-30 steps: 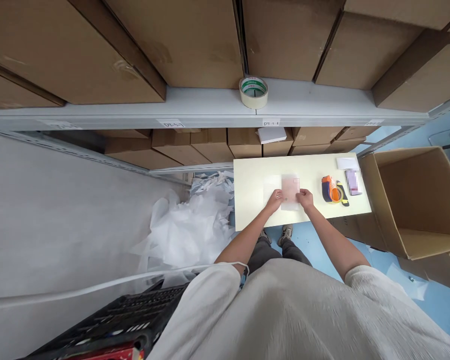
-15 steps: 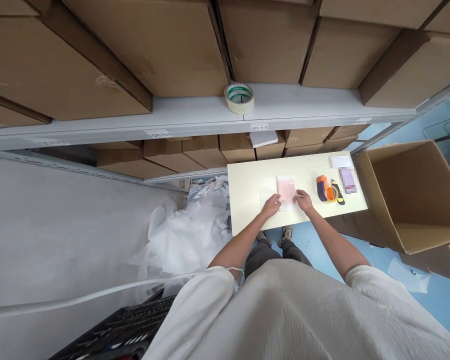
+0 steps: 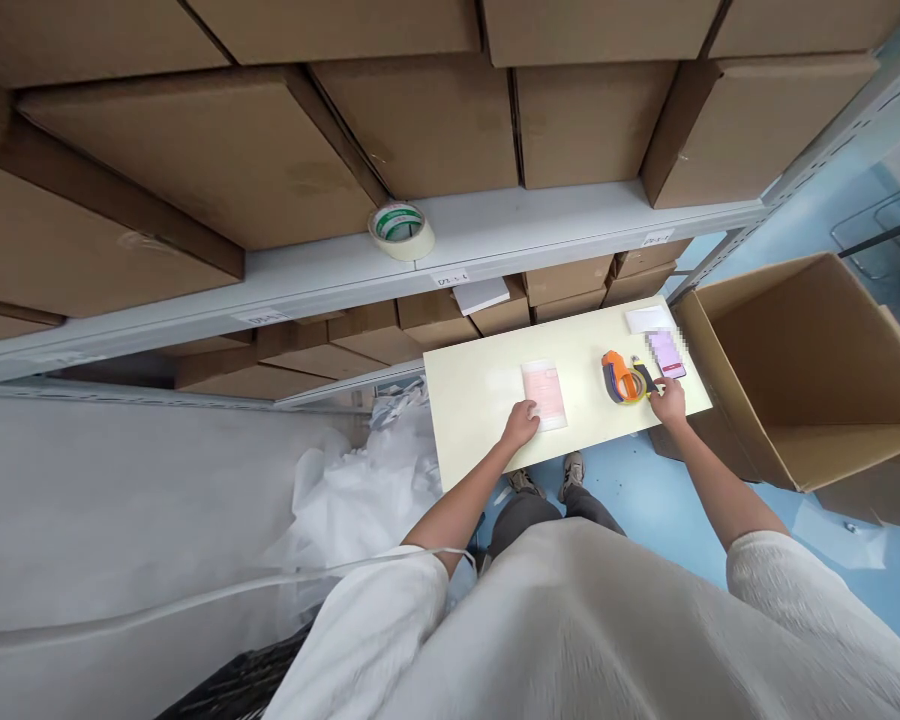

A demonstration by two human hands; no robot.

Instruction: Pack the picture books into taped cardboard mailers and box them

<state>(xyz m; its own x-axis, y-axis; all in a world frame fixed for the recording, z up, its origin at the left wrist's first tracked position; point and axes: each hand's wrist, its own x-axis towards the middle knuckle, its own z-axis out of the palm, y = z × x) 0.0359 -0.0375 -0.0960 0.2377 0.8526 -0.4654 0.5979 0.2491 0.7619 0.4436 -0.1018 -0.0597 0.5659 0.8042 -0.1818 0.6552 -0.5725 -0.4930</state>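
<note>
My left hand (image 3: 521, 424) is at the lower left edge of a flat pink packet (image 3: 546, 392) in a pale or clear wrapper, fingers closed on that edge. The packet lies on the cream table (image 3: 480, 400). My right hand (image 3: 669, 402) is at the table's right side, fingers closed around the lower end of a black-and-yellow box cutter (image 3: 645, 374); the hand partly hides it. An orange and dark blue tape dispenser (image 3: 619, 378) with a yellowish roll is just left of the cutter. Right above my right hand lies a purple phone (image 3: 667, 356), partly pixelated.
A white sheet or pad (image 3: 648, 319) lies at the table's far right corner. Beside it stands a large open carton (image 3: 832, 350). Shelves of cartons (image 3: 435, 130) run behind, with a masking tape roll (image 3: 402, 232) on the ledge. White wrapping material (image 3: 352, 500) heaps to the left.
My right hand has left the packet and moved right to the box cutter. My left hand stays on the packet, now slightly tilted in view. The camera view has shifted right.
</note>
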